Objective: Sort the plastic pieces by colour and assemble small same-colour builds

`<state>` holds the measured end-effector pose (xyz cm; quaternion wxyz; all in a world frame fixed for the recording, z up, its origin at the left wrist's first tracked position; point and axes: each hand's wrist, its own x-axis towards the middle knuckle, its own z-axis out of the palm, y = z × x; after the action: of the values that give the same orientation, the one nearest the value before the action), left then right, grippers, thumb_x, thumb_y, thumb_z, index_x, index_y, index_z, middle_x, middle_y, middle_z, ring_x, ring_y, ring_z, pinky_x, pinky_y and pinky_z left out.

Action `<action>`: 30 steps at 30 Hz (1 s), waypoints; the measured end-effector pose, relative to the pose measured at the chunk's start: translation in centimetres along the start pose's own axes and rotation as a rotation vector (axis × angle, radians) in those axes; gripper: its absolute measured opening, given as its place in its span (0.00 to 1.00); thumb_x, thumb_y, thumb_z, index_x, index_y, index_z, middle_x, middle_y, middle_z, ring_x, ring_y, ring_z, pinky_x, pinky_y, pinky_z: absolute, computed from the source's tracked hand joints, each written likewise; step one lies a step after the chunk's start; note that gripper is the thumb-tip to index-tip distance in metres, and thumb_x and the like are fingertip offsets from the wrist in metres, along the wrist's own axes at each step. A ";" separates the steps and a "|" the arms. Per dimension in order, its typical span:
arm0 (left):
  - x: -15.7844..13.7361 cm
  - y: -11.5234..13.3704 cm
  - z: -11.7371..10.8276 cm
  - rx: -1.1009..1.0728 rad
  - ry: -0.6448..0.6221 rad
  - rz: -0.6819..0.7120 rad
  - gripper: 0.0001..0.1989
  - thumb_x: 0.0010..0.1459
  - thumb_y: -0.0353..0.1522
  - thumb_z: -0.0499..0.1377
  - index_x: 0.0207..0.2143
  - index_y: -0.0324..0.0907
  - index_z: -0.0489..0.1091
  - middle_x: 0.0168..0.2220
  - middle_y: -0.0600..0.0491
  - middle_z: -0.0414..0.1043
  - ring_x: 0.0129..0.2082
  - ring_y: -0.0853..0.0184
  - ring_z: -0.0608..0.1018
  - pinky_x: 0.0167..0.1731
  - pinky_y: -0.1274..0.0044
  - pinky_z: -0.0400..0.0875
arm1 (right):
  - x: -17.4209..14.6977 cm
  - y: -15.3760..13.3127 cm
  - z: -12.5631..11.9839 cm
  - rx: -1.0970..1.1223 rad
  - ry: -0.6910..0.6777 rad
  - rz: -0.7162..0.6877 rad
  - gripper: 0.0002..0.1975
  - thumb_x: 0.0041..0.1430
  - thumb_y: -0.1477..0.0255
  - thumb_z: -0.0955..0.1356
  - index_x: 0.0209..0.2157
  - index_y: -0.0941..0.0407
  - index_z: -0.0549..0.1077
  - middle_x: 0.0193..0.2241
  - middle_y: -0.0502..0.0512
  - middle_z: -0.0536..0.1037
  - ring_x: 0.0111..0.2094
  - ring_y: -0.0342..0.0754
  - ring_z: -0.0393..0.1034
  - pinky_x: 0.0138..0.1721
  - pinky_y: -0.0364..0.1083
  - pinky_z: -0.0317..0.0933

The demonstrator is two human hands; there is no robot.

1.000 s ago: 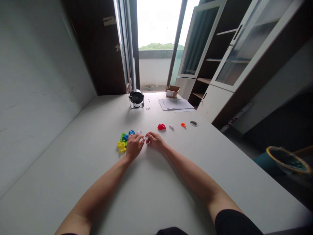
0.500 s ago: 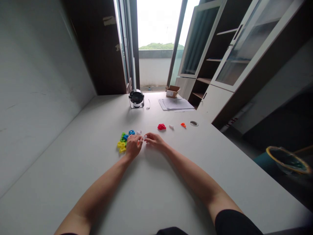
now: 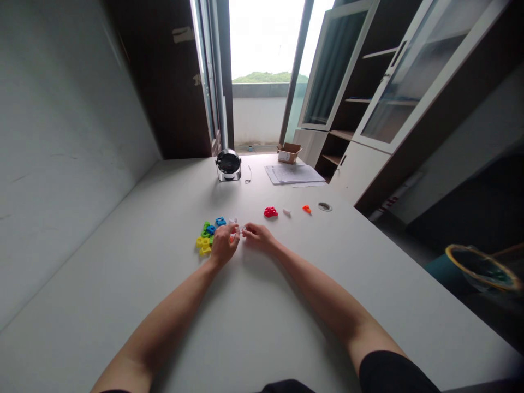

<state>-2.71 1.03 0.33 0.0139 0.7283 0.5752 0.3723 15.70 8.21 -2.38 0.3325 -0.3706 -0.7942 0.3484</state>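
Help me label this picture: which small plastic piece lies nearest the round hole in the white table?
The small orange plastic piece; the slim white piece and lumpy red cluster lie farther left, nearer the right hand.

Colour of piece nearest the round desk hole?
The piece is orange; clearest in head view.

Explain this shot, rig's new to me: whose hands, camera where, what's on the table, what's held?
No machine: a person works bare-handed, seen from a camera worn on their head, looking forward and down. The right hand seems to pinch a small white piece; whether the left hand grips it too is unclear. On the white table lie yellow pieces, green pieces and blue pieces by the left hand, and a red cluster, pale piece and orange piece farther right. Papers and a cardboard box sit behind.
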 end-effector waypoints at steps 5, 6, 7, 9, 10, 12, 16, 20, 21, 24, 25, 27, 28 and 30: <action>0.0 -0.1 0.0 -0.020 -0.008 0.009 0.14 0.65 0.31 0.55 0.52 0.47 0.70 0.47 0.50 0.77 0.49 0.60 0.78 0.54 0.68 0.69 | 0.0 -0.1 -0.1 -0.026 0.000 0.013 0.17 0.62 0.56 0.66 0.29 0.55 0.72 0.22 0.46 0.69 0.25 0.42 0.59 0.28 0.41 0.51; 0.0 -0.1 0.0 -0.022 -0.012 0.011 0.14 0.64 0.31 0.55 0.52 0.47 0.69 0.47 0.50 0.77 0.50 0.60 0.77 0.54 0.68 0.69 | 0.0 -0.1 -0.1 -0.028 -0.004 0.007 0.18 0.62 0.56 0.66 0.29 0.55 0.73 0.22 0.46 0.70 0.25 0.43 0.59 0.28 0.41 0.51; 0.0 -0.1 0.0 -0.025 -0.017 0.014 0.15 0.63 0.31 0.56 0.52 0.48 0.69 0.48 0.50 0.77 0.50 0.60 0.77 0.54 0.68 0.69 | 0.0 -0.2 -0.1 -0.031 -0.008 0.000 0.18 0.62 0.56 0.65 0.29 0.55 0.73 0.22 0.46 0.70 0.25 0.43 0.59 0.28 0.41 0.52; 0.0 -0.2 0.0 -0.030 -0.030 0.025 0.16 0.63 0.30 0.57 0.53 0.48 0.68 0.49 0.50 0.76 0.51 0.60 0.77 0.54 0.68 0.69 | 0.0 -0.2 -0.2 -0.040 -0.014 -0.013 0.19 0.63 0.55 0.65 0.29 0.55 0.74 0.23 0.47 0.72 0.26 0.43 0.61 0.29 0.41 0.53; -0.1 -0.2 0.0 -0.031 -0.036 0.033 0.16 0.63 0.30 0.57 0.53 0.48 0.69 0.49 0.51 0.76 0.51 0.60 0.77 0.54 0.68 0.69 | 0.1 -0.2 -0.2 -0.042 -0.015 -0.016 0.19 0.64 0.55 0.65 0.29 0.55 0.75 0.23 0.48 0.72 0.26 0.43 0.62 0.29 0.41 0.53; -0.1 -0.3 0.0 -0.026 -0.047 0.047 0.15 0.63 0.30 0.56 0.52 0.48 0.69 0.48 0.51 0.77 0.49 0.60 0.77 0.53 0.68 0.69 | 0.1 -0.1 -0.2 -0.042 -0.014 -0.015 0.20 0.65 0.55 0.64 0.29 0.55 0.76 0.24 0.49 0.74 0.27 0.44 0.64 0.30 0.42 0.54; 0.0 -0.2 0.0 -0.012 -0.051 0.057 0.13 0.64 0.31 0.55 0.51 0.47 0.71 0.46 0.51 0.78 0.48 0.60 0.77 0.52 0.68 0.68 | 0.1 0.0 -0.1 -0.032 -0.019 -0.019 0.23 0.66 0.53 0.62 0.29 0.55 0.76 0.26 0.52 0.78 0.30 0.47 0.69 0.34 0.43 0.57; 0.0 -0.1 -0.1 -0.003 -0.038 0.040 0.12 0.64 0.32 0.56 0.50 0.45 0.72 0.45 0.50 0.78 0.47 0.60 0.77 0.52 0.67 0.68 | 0.0 -0.1 -0.2 0.001 -0.033 -0.013 0.25 0.67 0.53 0.60 0.28 0.55 0.76 0.27 0.52 0.79 0.30 0.47 0.70 0.36 0.44 0.59; 0.0 -0.1 -0.1 0.000 -0.035 0.029 0.12 0.64 0.32 0.55 0.49 0.45 0.72 0.44 0.50 0.78 0.46 0.60 0.78 0.51 0.67 0.68 | 0.0 -0.2 -0.2 0.013 -0.034 -0.006 0.25 0.67 0.53 0.60 0.28 0.55 0.76 0.27 0.52 0.79 0.30 0.47 0.70 0.36 0.44 0.59; 0.0 -0.1 -0.1 0.010 -0.018 -0.010 0.10 0.65 0.33 0.54 0.45 0.46 0.73 0.42 0.50 0.78 0.44 0.60 0.78 0.50 0.68 0.68 | -0.1 -0.3 -0.2 0.035 -0.025 0.009 0.23 0.67 0.54 0.61 0.29 0.55 0.75 0.27 0.52 0.78 0.28 0.46 0.69 0.34 0.43 0.59; 0.0 -0.1 -0.1 0.015 -0.012 -0.021 0.09 0.65 0.33 0.54 0.44 0.46 0.73 0.41 0.50 0.78 0.44 0.60 0.78 0.49 0.69 0.67 | -0.2 -0.4 -0.1 0.033 -0.019 0.005 0.22 0.67 0.55 0.61 0.29 0.55 0.75 0.27 0.51 0.78 0.28 0.45 0.69 0.33 0.42 0.59; 0.0 -0.1 -0.2 0.029 -0.015 -0.036 0.09 0.65 0.34 0.54 0.42 0.46 0.73 0.40 0.51 0.78 0.42 0.61 0.77 0.47 0.70 0.67 | -0.3 -0.6 0.0 0.021 0.000 -0.014 0.18 0.67 0.56 0.63 0.33 0.55 0.75 0.27 0.50 0.78 0.27 0.44 0.67 0.32 0.42 0.58; 0.0 -0.1 -0.3 0.040 -0.025 -0.043 0.08 0.64 0.34 0.54 0.41 0.46 0.73 0.39 0.51 0.78 0.41 0.61 0.77 0.47 0.70 0.66 | -0.4 -0.7 0.0 0.013 0.012 -0.027 0.16 0.66 0.57 0.64 0.36 0.54 0.75 0.27 0.49 0.77 0.26 0.43 0.66 0.31 0.41 0.57; 0.0 -0.1 -0.4 0.068 -0.055 -0.061 0.08 0.64 0.35 0.55 0.38 0.45 0.73 0.37 0.52 0.77 0.39 0.62 0.76 0.46 0.70 0.65 | -0.6 -1.1 0.2 -0.011 0.044 -0.059 0.14 0.65 0.60 0.65 0.43 0.54 0.74 0.26 0.47 0.76 0.26 0.42 0.65 0.31 0.41 0.57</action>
<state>-3.00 0.91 0.58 0.0164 0.7205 0.6088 0.3317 15.46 7.10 -1.75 0.3582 -0.3564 -0.7990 0.3259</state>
